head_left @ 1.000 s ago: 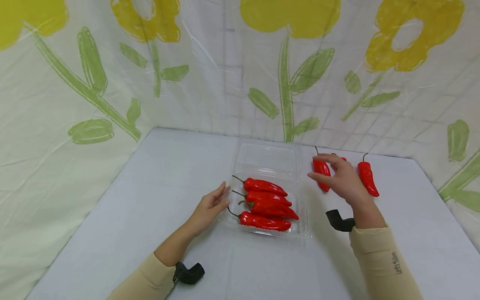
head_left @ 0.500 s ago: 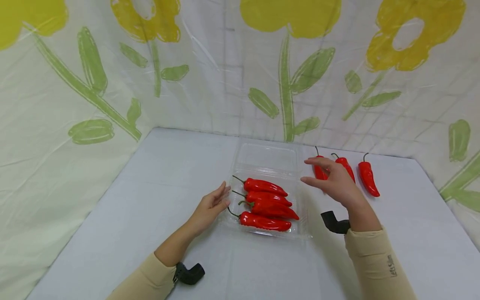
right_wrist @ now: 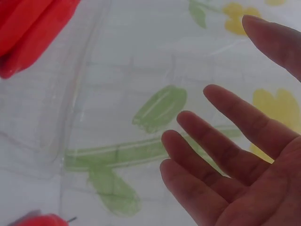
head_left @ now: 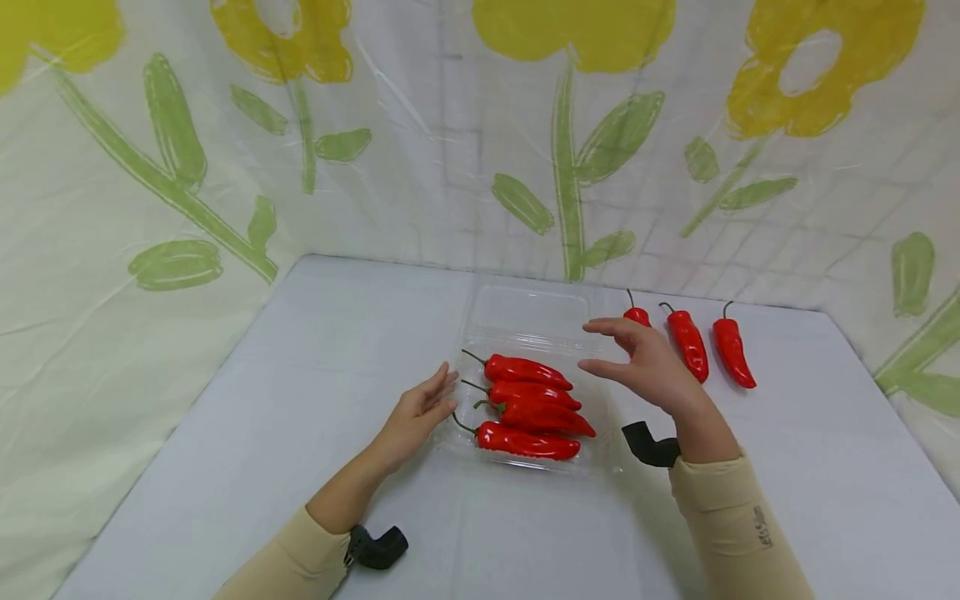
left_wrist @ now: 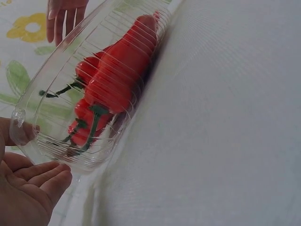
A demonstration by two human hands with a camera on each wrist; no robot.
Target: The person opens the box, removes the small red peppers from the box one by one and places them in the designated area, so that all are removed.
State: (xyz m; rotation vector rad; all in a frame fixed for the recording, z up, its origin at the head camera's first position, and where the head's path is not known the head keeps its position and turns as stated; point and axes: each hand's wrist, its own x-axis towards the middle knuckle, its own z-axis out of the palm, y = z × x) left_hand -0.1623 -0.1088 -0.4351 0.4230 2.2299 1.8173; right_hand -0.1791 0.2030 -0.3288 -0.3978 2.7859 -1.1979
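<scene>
In the head view a clear plastic clamshell box [head_left: 600, 454] lies with its lid [head_left: 528, 308] folded back. Several red peppers [head_left: 528, 442] with green stems fill its base side by side. My left hand [head_left: 408, 425] rests against the box's left edge. Seen from the left wrist, the straight, relaxed fingers [left_wrist: 54, 181] touch the outside of the wall, and one digit shows through the plastic near the corner. My right hand [head_left: 648, 367] hovers by the box's right edge with thumb and fingers spread, holding nothing. The right wrist view shows its fingers [right_wrist: 225, 146] apart.
To the right of the box lie three more red peppers: one partly covered by my right hand [head_left: 636, 316], one in the middle [head_left: 688, 346], one farther right [head_left: 733, 352]. A flower-printed cloth [head_left: 420, 192] hangs along the back edge of the white table [head_left: 360, 333].
My right hand has moved left from above the loose peppers toward the box, uncovering the middle one. My left hand and the boxed peppers stay put. The head view has shifted slightly.
</scene>
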